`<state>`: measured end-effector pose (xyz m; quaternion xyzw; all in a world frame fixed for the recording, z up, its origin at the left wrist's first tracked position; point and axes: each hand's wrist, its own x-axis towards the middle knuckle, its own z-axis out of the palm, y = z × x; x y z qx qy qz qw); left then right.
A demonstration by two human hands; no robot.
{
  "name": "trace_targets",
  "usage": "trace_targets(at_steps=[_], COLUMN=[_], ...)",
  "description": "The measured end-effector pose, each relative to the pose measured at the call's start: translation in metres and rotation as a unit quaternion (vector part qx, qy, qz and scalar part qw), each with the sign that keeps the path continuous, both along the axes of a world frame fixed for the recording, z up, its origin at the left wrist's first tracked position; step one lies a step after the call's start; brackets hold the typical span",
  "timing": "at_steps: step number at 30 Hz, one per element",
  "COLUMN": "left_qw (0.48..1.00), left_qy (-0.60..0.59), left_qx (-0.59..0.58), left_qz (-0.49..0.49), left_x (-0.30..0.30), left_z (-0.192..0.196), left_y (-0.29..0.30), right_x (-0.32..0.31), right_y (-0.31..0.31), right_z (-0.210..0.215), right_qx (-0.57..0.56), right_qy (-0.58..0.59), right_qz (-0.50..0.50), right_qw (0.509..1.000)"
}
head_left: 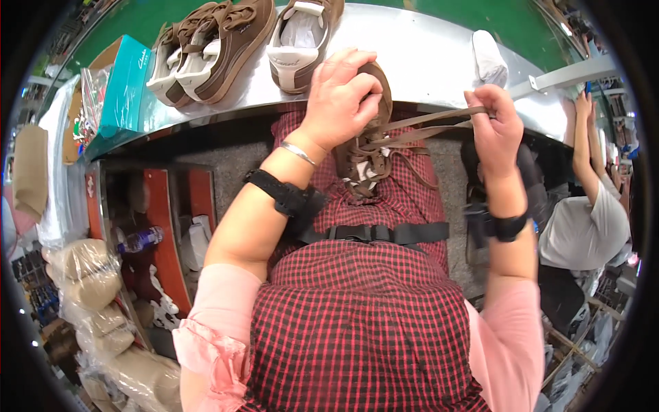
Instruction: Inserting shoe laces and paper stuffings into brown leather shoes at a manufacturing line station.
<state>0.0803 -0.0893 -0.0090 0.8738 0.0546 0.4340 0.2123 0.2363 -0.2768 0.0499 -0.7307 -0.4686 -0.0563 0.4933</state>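
Observation:
A brown shoe (362, 163) rests on my lap, against the edge of the bench, with white showing around its lace openings. My left hand (342, 96) grips the far part of this shoe, fingers curled over it and hiding much of the upper. Off to the right, my right hand (495, 127) pinches brown shoelaces (432, 132), which stretch nearly straight from the shoe to my fingers. A loose loop of lace hangs down beside the shoe.
Brown and white shoes (230, 51) stand on the shiny bench (419, 51), with another shoe (295, 51) beside them. A teal box (123, 86) sits at left, a white wrapped roll (489, 58) at right. Left below are red shelves (168, 233). Another person (583, 226) works at far right.

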Motion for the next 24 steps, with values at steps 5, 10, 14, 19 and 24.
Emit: trace_targets(at_steps=[5, 10, 14, 19, 24], left_qw=[0.998, 1.0, 0.998, 0.992, 0.987], left_qy=[0.024, 0.026, 0.068, 0.118, 0.141], left_qx=[-0.008, 0.003, -0.003, -0.049, -0.07], left_qz=[-0.054, -0.008, 0.013, 0.006, 0.011], left_x=[0.001, -0.01, -0.012, -0.057, -0.069], left_z=[-0.001, -0.002, -0.003, -0.008, -0.03], left_y=[0.002, 0.005, 0.001, -0.039, -0.047], right_x=[-0.04, 0.029, 0.061, -0.061, -0.096], right_y=[-0.018, -0.064, -0.098, -0.04, 0.021], right_z=[0.033, 0.065, -0.007, -0.047, -0.078], right_qx=[-0.004, -0.188, -0.435, -0.216, -0.138], right_qy=[0.443, -0.019, -0.243, -0.132, -0.228], right_qz=[0.315, -0.152, -0.235, 0.066, 0.123], right_qw=[0.839, 0.97, 0.835, 0.965, 0.956])
